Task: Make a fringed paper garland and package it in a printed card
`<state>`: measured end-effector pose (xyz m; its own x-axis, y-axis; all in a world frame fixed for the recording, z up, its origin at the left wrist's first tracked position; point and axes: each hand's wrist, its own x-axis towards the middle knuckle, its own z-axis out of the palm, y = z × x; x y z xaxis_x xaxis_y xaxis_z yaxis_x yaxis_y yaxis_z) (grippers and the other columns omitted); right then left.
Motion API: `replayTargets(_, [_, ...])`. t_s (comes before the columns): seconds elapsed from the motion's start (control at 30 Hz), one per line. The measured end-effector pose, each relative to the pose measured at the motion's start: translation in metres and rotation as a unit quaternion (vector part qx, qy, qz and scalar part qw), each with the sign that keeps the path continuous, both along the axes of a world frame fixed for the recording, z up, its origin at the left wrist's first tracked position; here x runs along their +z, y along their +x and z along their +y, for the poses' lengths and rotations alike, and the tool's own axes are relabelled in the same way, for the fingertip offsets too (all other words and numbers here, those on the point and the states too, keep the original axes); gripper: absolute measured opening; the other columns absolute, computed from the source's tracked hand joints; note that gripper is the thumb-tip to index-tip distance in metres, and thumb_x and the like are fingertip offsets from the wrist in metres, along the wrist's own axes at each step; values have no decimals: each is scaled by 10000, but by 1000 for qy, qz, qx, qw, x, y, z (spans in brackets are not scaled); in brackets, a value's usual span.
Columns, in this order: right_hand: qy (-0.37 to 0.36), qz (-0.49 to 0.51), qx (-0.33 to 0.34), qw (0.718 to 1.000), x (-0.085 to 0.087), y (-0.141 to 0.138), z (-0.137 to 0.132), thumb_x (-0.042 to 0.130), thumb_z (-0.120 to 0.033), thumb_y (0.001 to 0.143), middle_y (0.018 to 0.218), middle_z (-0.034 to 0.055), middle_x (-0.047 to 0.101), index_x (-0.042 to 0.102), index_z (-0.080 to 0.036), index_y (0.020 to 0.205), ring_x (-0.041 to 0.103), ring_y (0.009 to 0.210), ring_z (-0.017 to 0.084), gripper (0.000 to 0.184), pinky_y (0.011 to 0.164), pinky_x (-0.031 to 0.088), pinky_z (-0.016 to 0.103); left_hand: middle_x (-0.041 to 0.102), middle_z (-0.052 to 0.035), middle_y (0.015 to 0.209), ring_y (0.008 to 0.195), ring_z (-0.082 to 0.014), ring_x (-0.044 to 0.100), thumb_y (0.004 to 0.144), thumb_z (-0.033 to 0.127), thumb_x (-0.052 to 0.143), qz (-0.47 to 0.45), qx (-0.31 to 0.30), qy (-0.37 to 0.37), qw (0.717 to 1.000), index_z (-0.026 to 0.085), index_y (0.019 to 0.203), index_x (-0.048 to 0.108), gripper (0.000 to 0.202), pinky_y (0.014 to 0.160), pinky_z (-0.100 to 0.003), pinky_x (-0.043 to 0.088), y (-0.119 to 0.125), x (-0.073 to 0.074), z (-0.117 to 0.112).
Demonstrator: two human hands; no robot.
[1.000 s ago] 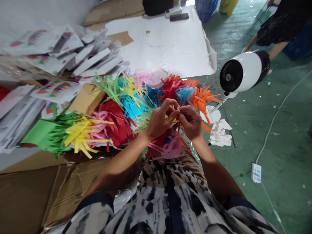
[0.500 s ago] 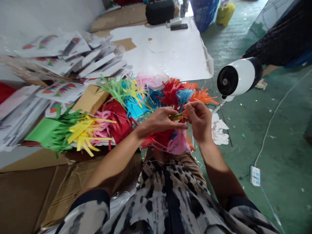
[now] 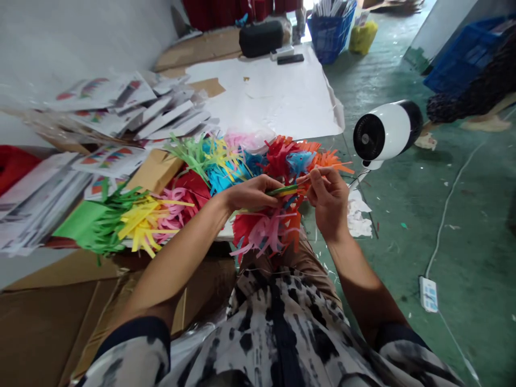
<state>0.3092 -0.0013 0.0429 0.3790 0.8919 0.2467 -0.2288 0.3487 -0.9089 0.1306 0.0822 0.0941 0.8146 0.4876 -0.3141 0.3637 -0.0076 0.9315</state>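
The green-and-yellow paper strips [image 3: 284, 190] were held above a heap of fringed coloured paper [image 3: 264, 232], clamped in the left hand's grip [image 3: 252, 193] and pinched at one end by the right hand's grip [image 3: 328, 200], near a white desk fan [image 3: 386, 131].

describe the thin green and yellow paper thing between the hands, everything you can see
The paper bundle is a thin, stick-like gathering of narrow strips, green along most of its length, with yellow beside it and orange toward one end. It looks like light, matte paper; whether it is rolled or just pinched together is too small to tell. It runs nearly level, rising slightly to the right, held in the air between the left hand and the right hand, above a heap of fringed coloured paper.
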Motion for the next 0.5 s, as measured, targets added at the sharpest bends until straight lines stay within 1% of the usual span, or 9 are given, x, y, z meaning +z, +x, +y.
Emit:
replayTargets(0.07, [-7,30,7,1000,-1,0,1,758,-521,934,783,-10,733,568,-241,834,330,456,49,353,429,229,265,574,26,759,663,-92,490,678,186,746,-9,-20,-8,1000,135,876,724,206,606,-214,386,2,4,2])
replayTargets(0.1, [-12,39,12,999,-1,0,1,768,-524,924,781,-10,729,572,-239,833,326,455,48,357,427,223,265,577,24,788,682,-94,494,679,172,731,-12,-25,-4,1000,142,892,705,216,617,-214,389,2,6,3])
replayTargets(0.2, [-24,37,24,999,-1,2,3,776,-558,903,773,-18,706,581,-240,839,328,459,49,379,421,222,266,532,29,796,689,-91,453,691,140,678,-6,-34,49,998,152,860,648,172,611,-216,357,4,7,5])
replayTargets(0.3, [-29,31,30,999,-3,2,5,778,-585,893,734,-39,649,593,-246,859,319,460,50,388,419,224,264,461,37,756,669,-87,389,712,133,643,-2,-41,92,995,158,808,602,108,588,-232,305,7,3,7])
replayTargets(0.4, [-28,28,30,999,-5,0,7,777,-562,901,707,-51,594,611,-240,858,315,468,50,364,425,235,262,421,43,738,656,-87,355,723,119,614,-23,-36,100,994,169,805,573,104,576,-250,271,11,-5,10])
replayTargets(0.5, [-25,11,18,999,-7,-1,8,762,-554,913,693,-57,551,613,-237,844,334,486,56,357,435,267,259,391,48,731,652,-86,340,702,96,610,-50,-15,109,993,181,785,538,139,570,-258,256,16,-12,12])
